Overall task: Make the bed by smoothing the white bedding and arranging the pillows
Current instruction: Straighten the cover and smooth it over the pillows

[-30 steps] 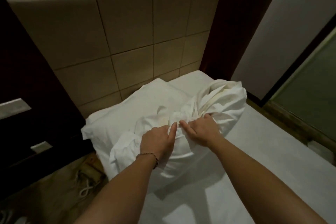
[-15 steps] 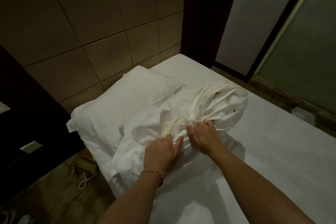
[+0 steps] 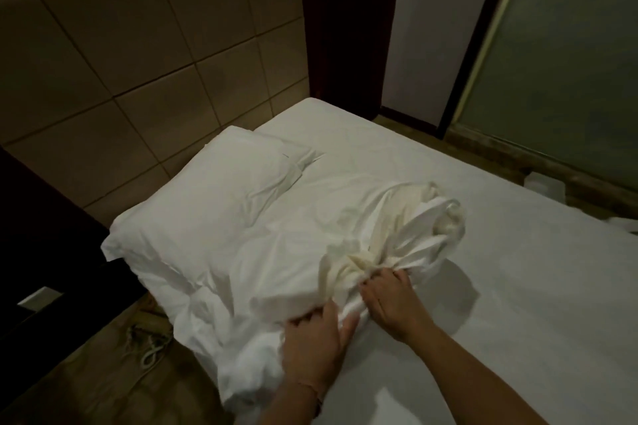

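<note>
**Bundle dragged off the pillow, knot not undone**

Left hand (image 3: 316,335): fingers curled into the near edge of the bunched white sheet (image 3: 362,252). Right hand (image 3: 386,297): fingers pinching the twisted knot of that sheet. Compared with a second ago, the bundle has come down off the pillow (image 3: 221,197) toward the near bed edge; pillow now exposed, lying against the headboard (image 3: 138,62). Mattress (image 3: 518,286) beyond is flat. My read: untangling is in progress, spreading and smoothing not started. Only one pillow visible.
</note>
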